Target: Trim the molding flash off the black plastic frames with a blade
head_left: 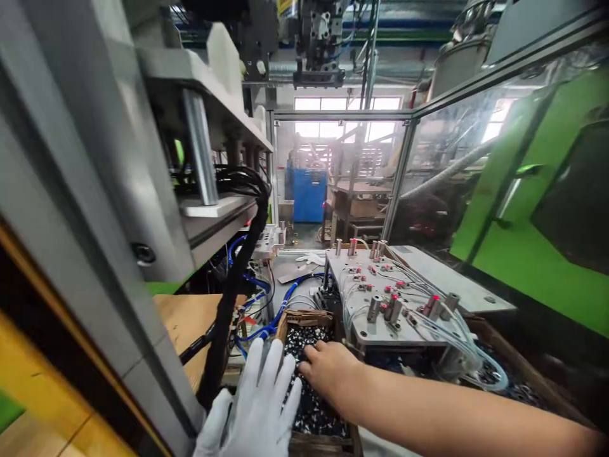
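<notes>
The box of small black parts, a low wooden or cardboard tray with a brown rim, sits at the bottom centre, just in front of the grey fixture plate. It looks nearly full, heaped with small dark pieces, so judging by the pile, most of the sorting or picking is left; no parts show set aside anywhere.

The right hand, bare, reaches in from the right with its fingers curled down into the pile; whether they pinch a piece I cannot tell. The left hand, in a white glove, lies flat on the near-left rim of the box, fingers spread wide and holding nothing.

The fixture plate carries red-tipped fittings and clear tubing. A black cable bundle hangs to the left, beside the press frame.
</notes>
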